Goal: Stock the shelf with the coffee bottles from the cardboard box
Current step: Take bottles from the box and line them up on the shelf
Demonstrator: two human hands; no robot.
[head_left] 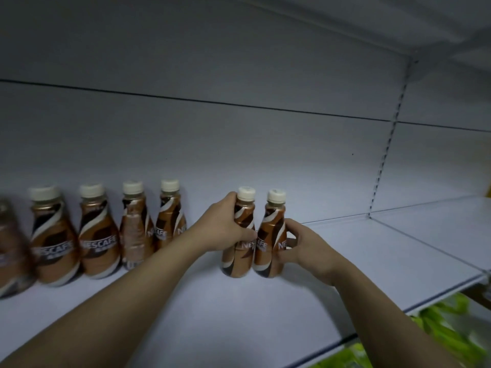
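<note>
Head view: white shelf (345, 261) against a pale back panel (239, 142). Left hand (225, 229) wraps one bottle (240, 251), right hand (305, 245) grips another (268, 251), both at 6 o'clock of centre. Five bottles (98, 235) stand at 9 o'clock. Green packs (446, 328) lie below at 4 o'clock.

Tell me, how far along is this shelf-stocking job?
Done: a row of coffee bottles already stands at the back of the shelf, towards the left. In hand: the left hand grips one bottle and the right hand another bottle, side by side on the shelf. Left: the shelf to the right is bare. The cardboard box is out of view, so the remaining count is unknown.
</note>
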